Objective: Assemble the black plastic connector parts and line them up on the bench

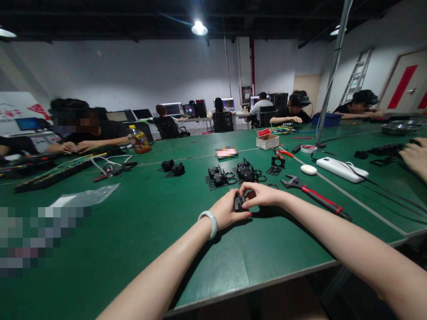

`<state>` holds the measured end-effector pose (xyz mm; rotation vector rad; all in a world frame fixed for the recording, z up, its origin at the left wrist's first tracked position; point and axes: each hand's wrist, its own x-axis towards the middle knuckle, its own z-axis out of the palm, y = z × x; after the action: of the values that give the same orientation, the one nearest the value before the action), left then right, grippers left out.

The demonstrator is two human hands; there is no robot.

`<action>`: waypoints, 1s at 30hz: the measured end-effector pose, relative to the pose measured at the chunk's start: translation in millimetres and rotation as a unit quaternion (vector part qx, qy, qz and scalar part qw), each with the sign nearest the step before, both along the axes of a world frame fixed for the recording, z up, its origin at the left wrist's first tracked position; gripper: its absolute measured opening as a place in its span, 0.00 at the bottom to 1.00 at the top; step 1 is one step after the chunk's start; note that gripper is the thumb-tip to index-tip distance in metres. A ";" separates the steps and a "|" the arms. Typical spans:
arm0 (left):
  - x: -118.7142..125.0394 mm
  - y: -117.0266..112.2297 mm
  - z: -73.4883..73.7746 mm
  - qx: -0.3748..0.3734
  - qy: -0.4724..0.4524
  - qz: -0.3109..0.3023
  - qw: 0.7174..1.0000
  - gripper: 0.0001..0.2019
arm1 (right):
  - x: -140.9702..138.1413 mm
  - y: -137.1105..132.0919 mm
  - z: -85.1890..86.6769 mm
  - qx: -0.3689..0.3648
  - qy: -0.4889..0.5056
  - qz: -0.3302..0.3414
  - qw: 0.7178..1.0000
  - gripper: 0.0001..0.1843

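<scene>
The green worktop (133,240) spreads wide, and the work sits a little in from its near edge, toward the right corner. Beyond the hands lie a wrench (313,195), a white device (342,170), a box (267,141) and clusters of black parts (218,177) with loose rings (230,178). The left hand (227,211) is curled closed around a small black part (238,203), and the right hand (263,195) pinches its top between thumb and fingertips. This looks like a fitting or pressing step, so any next move calls for a firm left-hand hold and fine fingertip work from the right. Fingers cover most of the part, so its shape is unclear, as is whether it rests on the worktop
</scene>
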<state>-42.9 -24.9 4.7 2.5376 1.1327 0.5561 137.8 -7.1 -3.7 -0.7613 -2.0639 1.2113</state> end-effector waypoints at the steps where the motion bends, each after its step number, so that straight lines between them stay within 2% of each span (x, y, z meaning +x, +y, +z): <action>1: 0.0 0.2 -0.4 0.000 -0.001 0.003 1.000 0.27 | -0.4 -0.4 0.2 0.006 -0.003 -0.004 1.000 0.16; 14: -0.8 0.0 -0.6 -0.002 -0.005 0.005 1.000 0.27 | -11.2 -1.2 -5.7 0.035 -0.002 -0.049 0.998 0.13; 30: 2.0 -0.7 4.1 0.003 -0.012 0.036 0.999 0.29 | -8.6 1.2 -2.4 0.005 0.009 -0.012 1.000 0.13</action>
<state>-40.8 -25.6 8.8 2.4963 1.2207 0.6077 129.2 -5.9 -6.0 -0.7655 -2.0407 1.1887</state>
